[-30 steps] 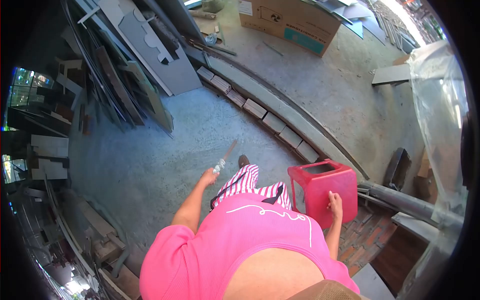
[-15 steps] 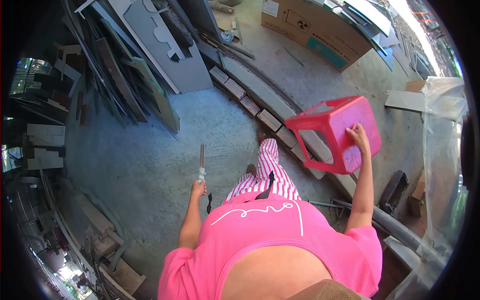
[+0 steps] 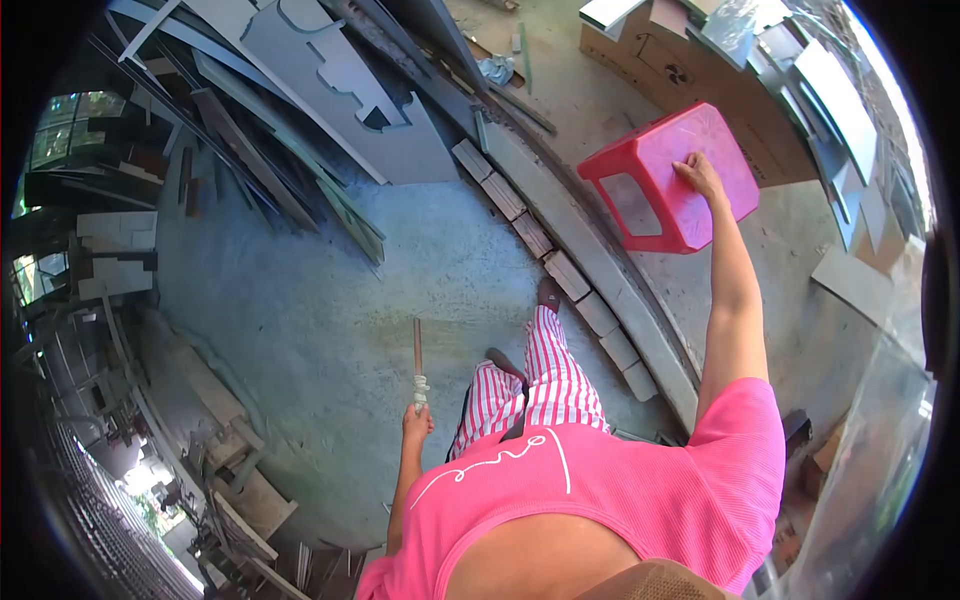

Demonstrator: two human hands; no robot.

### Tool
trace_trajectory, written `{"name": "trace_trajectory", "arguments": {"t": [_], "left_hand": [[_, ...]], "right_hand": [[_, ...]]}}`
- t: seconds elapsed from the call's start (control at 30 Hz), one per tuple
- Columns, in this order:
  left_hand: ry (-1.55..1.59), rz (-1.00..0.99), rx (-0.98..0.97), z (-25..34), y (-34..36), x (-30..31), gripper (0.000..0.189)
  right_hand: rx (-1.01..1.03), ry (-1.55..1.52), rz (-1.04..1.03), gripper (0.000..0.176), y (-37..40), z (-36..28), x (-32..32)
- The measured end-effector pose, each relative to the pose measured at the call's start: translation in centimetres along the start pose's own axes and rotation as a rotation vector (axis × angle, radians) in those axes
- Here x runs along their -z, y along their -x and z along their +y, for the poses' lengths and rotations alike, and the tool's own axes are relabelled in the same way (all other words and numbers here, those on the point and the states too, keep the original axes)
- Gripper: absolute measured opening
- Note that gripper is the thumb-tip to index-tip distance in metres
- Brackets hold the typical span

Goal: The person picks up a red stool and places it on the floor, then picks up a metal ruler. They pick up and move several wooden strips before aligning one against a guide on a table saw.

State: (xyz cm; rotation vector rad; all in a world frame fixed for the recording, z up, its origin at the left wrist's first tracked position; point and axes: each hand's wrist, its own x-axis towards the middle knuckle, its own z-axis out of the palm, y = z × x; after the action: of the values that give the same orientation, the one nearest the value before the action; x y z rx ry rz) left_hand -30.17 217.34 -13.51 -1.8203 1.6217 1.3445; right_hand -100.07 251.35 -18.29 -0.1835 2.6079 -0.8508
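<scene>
Red plastic stool [image 3: 675, 198]: directly under the right hand [image 3: 703, 177], out ahead and to the person's right, past the row of bricks [image 3: 567, 275]. It is tilted, seat toward the viewer, legs pointing away. Right hand grasping the stool, fingers bent in at the middle of the seat; fingertips not fully visible. Cannot tell whether any leg touches the floor.

Left hand [image 3: 417, 421]: low, closed round the near end of a thin brown stick [image 3: 418, 345], pale coiled wrapping [image 3: 420, 390] just above the fist. Stick points forward over the bluish floor [image 3: 320, 320], well apart from the stool.

Writing: pink shirt [image 3: 600, 500] bears white cursive script, word not read with certainty. Cardboard box [image 3: 765, 135], behind the stool, shows a printed fan drawing; its lettering is too blurred or covered to read now.

Compared with 1.0 s earlier: stool then near the hip, now farther forward, right arm extended. Stick then slanted, now nearly straight ahead. "AIR CONDITIONER" was legible on the box then.
</scene>
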Motion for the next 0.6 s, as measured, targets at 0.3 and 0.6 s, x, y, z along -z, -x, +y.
{"name": "trace_trajectory", "arguments": {"t": [0.3,0.6], "left_hand": [[0.011,-0.033,-0.047,6.1,1.7,-3.4,0.022],[0.049,-0.236,-0.459,25.7,4.8,-9.9,0.018]], "right_hand": [[0.075,0.164,-0.019,0.037,-6.4,0.5,-3.9],[0.341,-0.221,-0.025,0.034,8.0,-10.1,-6.2]]}}
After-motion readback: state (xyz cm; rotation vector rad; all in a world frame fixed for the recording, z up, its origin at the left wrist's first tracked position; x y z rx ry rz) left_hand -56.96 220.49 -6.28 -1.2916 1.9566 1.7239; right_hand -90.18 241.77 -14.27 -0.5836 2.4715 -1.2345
